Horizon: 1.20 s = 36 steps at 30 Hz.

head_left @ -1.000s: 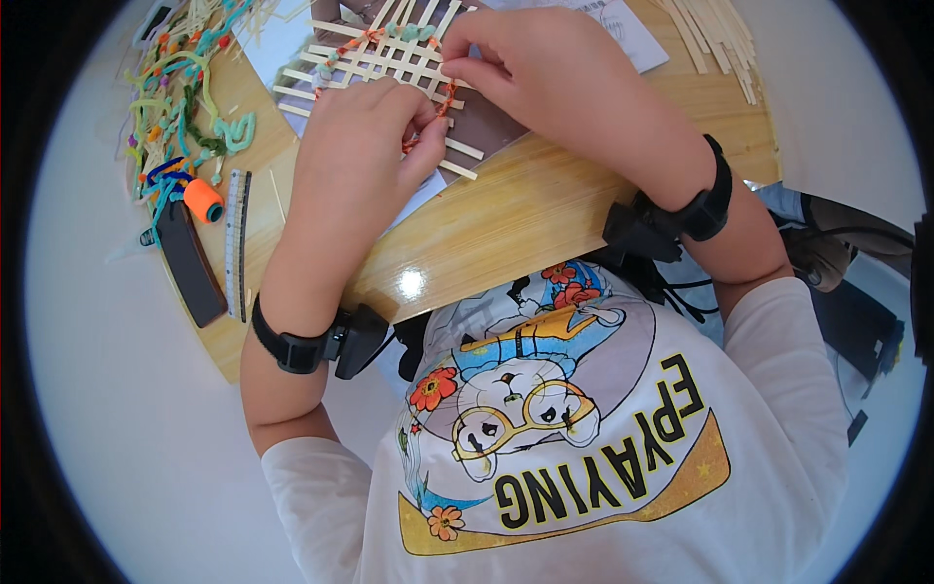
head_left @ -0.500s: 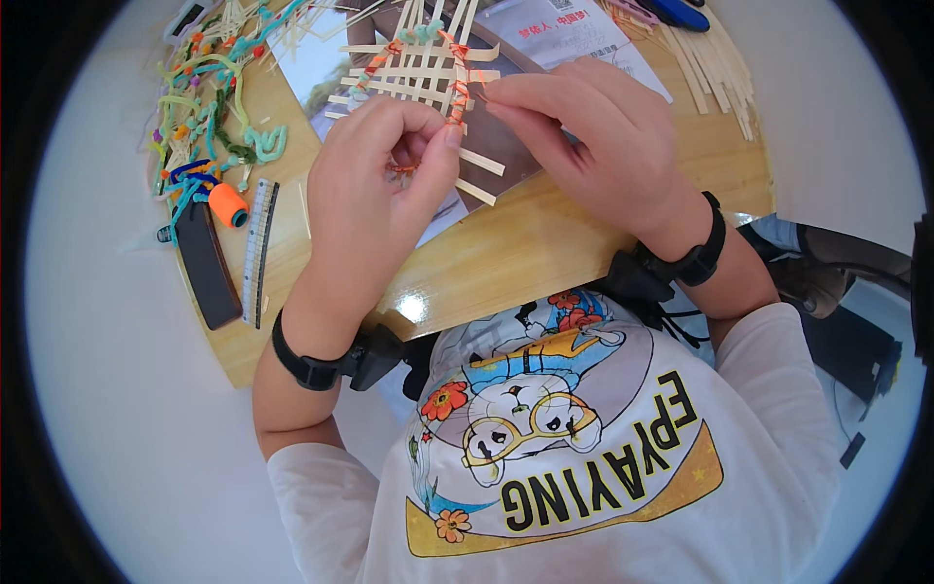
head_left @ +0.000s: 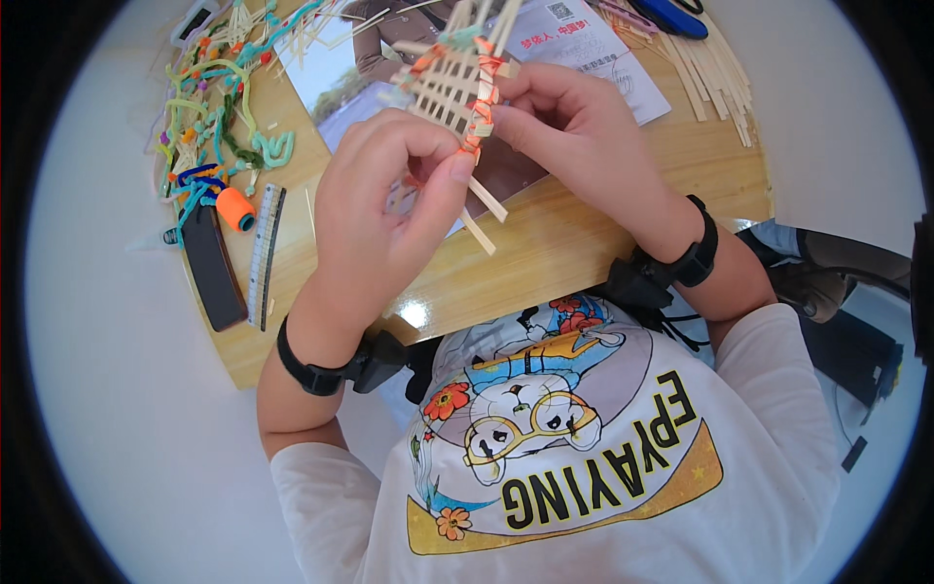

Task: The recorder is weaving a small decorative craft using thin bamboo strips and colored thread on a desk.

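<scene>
Two hands grasp a woven stick lattice [head_left: 449,83]: left hand [head_left: 384,209] pinching its 6 o'clock edge, right hand [head_left: 574,127] gripping at 3 o'clock; uneven tension could loosen sticks.

Left hand [head_left: 384,209] raised, fingers pinched; right hand [head_left: 574,127] opposite, fingers curled, pinching.
</scene>
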Each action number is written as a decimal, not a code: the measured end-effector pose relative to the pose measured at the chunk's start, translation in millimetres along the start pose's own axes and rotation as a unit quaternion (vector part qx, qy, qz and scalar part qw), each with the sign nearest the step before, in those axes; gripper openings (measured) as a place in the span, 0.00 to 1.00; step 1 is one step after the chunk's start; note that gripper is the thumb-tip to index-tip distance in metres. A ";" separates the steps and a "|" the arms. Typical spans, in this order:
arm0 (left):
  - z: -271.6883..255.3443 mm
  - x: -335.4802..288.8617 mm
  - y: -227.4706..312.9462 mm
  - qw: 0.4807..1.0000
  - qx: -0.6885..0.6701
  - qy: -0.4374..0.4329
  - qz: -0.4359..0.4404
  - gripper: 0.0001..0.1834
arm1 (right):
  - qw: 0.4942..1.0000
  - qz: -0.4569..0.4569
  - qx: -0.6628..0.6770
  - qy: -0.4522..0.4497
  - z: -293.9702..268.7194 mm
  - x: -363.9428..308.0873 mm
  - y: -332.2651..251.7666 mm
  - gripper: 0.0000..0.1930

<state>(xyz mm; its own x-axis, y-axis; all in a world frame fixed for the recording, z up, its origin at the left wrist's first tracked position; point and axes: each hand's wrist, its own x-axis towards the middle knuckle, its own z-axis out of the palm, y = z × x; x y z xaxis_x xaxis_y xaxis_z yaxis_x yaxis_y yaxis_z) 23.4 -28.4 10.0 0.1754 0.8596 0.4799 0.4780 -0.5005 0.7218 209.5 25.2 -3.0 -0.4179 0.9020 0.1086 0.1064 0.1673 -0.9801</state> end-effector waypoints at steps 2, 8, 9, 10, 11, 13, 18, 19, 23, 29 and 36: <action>-0.9 0.0 -0.1 1.000 -0.002 -0.003 0.030 0.05 | 0.997 0.055 0.055 -0.024 -1.0 1.4 3.0 0.07; -1.4 0.1 -0.4 0.999 -0.010 -0.020 0.027 0.05 | 0.986 0.026 0.134 -0.096 -15.7 7.3 2.1 0.08; -1.9 0.3 -1.5 0.999 -0.026 -0.018 0.013 0.05 | 0.986 0.026 0.134 -0.095 -18.8 7.9 3.0 0.08; -2.4 0.6 -2.8 0.999 -0.041 -0.016 0.000 0.04 | 0.973 0.029 0.183 -0.137 -22.2 8.9 4.2 0.10; -3.3 0.7 -4.4 0.999 -0.040 -0.016 -0.001 0.04 | 0.955 0.032 0.232 -0.180 -23.5 9.5 5.0 0.11; -5.1 1.7 -7.8 0.999 -0.043 -0.023 0.009 0.04 | 0.947 0.060 0.256 -0.186 -22.6 9.8 5.4 0.10; -11.5 7.3 -12.4 0.995 0.030 -0.082 0.050 0.05 | 0.942 0.085 0.275 -0.171 -15.8 6.3 3.7 0.09; -11.6 8.6 -13.2 0.991 0.057 -0.095 0.073 0.05 | 0.948 0.082 0.259 -0.168 -16.9 5.8 5.1 0.09; -7.0 8.8 -7.4 0.995 0.016 -0.086 0.046 0.06 | 0.966 0.075 0.185 -0.166 -16.2 3.7 1.8 0.08; -5.0 3.0 -3.0 0.997 -0.060 -0.047 -0.022 0.08 | 0.978 0.032 0.127 -0.163 -3.1 -4.2 7.9 0.07; -5.1 1.0 1.7 0.999 -0.038 -0.032 -0.014 0.06 | 0.988 -0.017 0.095 -0.123 0.6 -5.1 7.6 0.07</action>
<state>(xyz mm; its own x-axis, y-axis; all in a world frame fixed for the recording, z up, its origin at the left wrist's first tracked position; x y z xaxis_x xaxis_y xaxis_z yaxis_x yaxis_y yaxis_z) 19.9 -29.0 14.3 0.2183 0.8766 0.4288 0.4171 -0.4811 0.7711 211.9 21.7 -11.1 -0.6280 0.7688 0.1209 -0.0722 0.0971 -0.9927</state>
